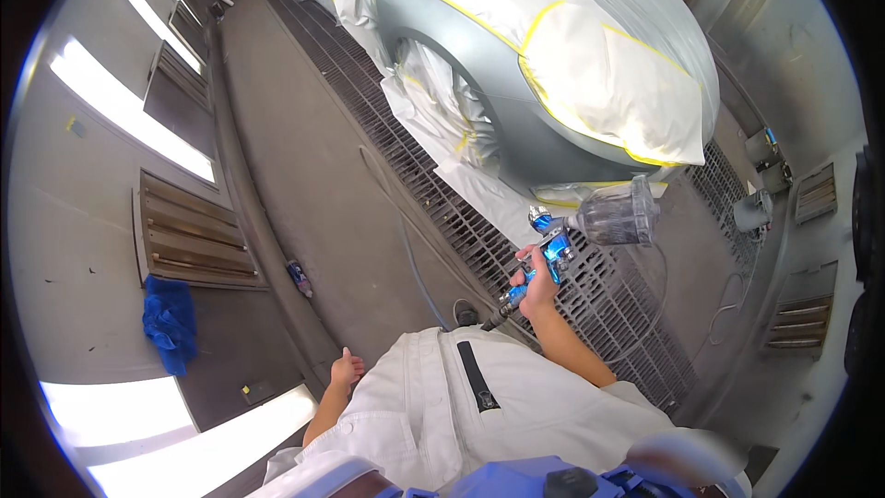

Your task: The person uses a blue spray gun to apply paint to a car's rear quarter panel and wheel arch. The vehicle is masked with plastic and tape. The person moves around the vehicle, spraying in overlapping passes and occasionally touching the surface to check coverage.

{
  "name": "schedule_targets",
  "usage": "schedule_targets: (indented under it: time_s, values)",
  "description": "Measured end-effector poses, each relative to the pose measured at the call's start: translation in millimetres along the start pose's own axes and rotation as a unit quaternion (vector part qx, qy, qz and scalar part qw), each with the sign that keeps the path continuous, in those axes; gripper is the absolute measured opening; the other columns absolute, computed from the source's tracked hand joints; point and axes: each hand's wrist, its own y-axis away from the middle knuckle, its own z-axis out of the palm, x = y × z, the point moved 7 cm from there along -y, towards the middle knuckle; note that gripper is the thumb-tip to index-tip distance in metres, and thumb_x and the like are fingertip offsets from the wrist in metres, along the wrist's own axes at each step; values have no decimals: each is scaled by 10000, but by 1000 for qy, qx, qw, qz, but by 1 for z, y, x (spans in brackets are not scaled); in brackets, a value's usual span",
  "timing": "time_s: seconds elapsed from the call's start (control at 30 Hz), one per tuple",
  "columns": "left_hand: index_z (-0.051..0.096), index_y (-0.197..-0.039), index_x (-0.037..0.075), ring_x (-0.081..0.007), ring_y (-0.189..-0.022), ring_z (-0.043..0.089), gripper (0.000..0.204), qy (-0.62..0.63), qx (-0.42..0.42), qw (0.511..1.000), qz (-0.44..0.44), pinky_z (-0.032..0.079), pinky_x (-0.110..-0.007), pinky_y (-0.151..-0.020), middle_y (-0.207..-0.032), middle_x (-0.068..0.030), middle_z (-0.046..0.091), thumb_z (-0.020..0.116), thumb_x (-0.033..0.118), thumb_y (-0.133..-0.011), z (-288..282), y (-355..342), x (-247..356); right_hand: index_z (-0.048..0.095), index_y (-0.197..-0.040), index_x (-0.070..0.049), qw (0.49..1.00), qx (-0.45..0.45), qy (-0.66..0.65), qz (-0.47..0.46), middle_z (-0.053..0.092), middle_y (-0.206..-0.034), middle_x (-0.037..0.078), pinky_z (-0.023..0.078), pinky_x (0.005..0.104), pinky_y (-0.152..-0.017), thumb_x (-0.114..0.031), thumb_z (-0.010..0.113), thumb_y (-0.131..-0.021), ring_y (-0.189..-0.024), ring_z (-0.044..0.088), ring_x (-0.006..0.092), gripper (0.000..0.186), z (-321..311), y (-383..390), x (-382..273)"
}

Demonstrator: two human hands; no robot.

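My right hand (538, 288) is wrapped round the handle of a blue paint spray gun (557, 251), held out in front of my body. A translucent grey paint cup (619, 213) sits on the gun and tilts to the right. Beyond it stands a car with a bare grey fender (512, 103), edged by white masking sheet (604, 74) and yellow tape. The wheel opening is stuffed with masking film (441, 97). Low at my left side, my left hand (347, 370) hangs with its fingers apart and nothing in it.
A metal floor grating (479, 244) runs diagonally beneath the car. An air hose (419, 267) trails across the floor. Left, a blue cloth (170, 323) hangs by a wall vent (198, 231), and a small bottle (300, 278) lies near the wall. Grey containers (754, 210) stand at right.
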Motion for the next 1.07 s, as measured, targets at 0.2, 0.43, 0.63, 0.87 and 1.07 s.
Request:
schedule_targets:
  time_s: [0.2, 0.43, 0.63, 0.87, 1.07]
  values:
    - [659, -878, 11, -171, -735, 613, 600, -17, 1, 999, 42, 477, -310, -650, -773, -88, 652, 341, 518, -928, -8, -32, -53, 520, -919, -104, 999, -18, 28, -24, 540, -876, 32, 396, 280, -466, -279, 504, -906, -487, 439, 100, 177, 5, 27, 7]
    - [701, -822, 32, -265, -852, 631, 625, -183, 0, 982, 56, 456, -367, -804, -840, -164, 672, 332, 526, -918, -12, -121, -167, 514, -956, -101, 997, -37, 32, -61, 551, -893, 35, 410, 286, -493, -279, 510, -909, -491, 445, 105, 184, 8, 55, 9]
    - [705, -825, 33, -259, -845, 637, 639, -195, -30, 974, 114, 464, -361, -790, -814, -153, 676, 315, 531, -919, -12, -128, -161, 521, -926, -89, 996, -41, 46, -72, 554, -874, 27, 402, 286, -497, -291, 493, -918, -481, 438, 99, 203, 9, 72, 13]
    - [700, -836, 7, -219, -766, 651, 648, -139, -34, 985, 98, 482, -325, -745, -779, -117, 682, 310, 518, -924, -7, -119, -144, 530, -957, -85, 996, -30, 20, -84, 566, -860, 39, 390, 264, -457, -257, 514, -911, -477, 446, 101, 179, 6, 86, 18]
    - [709, -864, 36, -219, -817, 646, 613, -176, -40, 977, 115, 473, -317, -796, -796, -132, 683, 360, 538, -902, -13, -125, -163, 524, -963, -100, 996, -9, 12, -89, 567, -871, 37, 404, 272, -461, -258, 512, -911, -476, 451, 107, 167, -2, 96, 19]
